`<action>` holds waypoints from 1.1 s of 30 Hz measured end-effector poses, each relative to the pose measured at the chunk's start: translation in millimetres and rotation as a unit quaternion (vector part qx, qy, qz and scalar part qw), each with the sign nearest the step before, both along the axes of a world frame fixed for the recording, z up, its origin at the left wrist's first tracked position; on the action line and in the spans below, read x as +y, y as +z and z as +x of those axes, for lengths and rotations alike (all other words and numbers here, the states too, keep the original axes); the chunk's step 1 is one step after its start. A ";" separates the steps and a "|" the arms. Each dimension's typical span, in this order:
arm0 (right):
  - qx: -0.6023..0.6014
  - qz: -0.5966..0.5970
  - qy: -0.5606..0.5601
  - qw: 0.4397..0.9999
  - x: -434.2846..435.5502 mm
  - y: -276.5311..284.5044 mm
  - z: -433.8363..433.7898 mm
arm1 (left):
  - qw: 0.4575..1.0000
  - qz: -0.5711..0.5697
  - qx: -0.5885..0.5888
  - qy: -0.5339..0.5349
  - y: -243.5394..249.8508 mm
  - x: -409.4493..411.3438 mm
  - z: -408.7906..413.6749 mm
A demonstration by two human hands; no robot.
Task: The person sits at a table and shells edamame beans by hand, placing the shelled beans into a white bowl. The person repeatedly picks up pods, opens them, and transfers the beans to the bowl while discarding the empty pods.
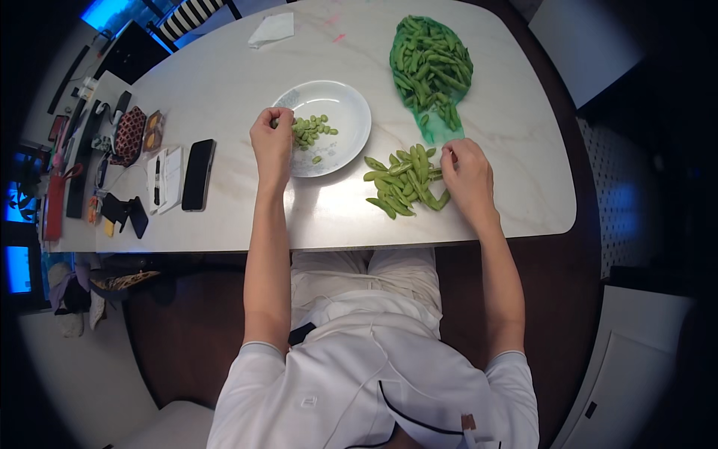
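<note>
My left hand [271, 140] hovers at the left rim of a round white plate [353, 143] with a pale blue pattern, its fingers curled. Whether a bean is inside those fingers is hidden. Shelled green edamame beans [307, 132] lie in a loose heap on the plate, right beside this hand. On the other side, my right hand [469, 175] is at the right edge of a pile of green edamame pods [405, 182] on the table. Thumb and forefinger are bent together there; I cannot tell if they grip a pod.
A green mesh bag [432, 67] full of pods lies beyond my right hand, its mouth towards me. Left of the plate are a black smartphone [198, 175], a pen [157, 179] on papers and a patterned pouch [129, 134]. A white tissue [272, 29] lies at the far side.
</note>
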State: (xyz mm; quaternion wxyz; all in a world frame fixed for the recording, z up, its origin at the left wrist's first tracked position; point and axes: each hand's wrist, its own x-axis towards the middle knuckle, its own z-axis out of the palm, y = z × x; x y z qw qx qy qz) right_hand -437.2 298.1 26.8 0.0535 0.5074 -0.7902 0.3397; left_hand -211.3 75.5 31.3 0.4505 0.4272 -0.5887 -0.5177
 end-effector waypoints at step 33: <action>-0.319 -0.060 0.079 0.942 10.5 9.9 -1.4 | 0.958 0.033 0.025 -0.284 -1.8 142.6 -75.5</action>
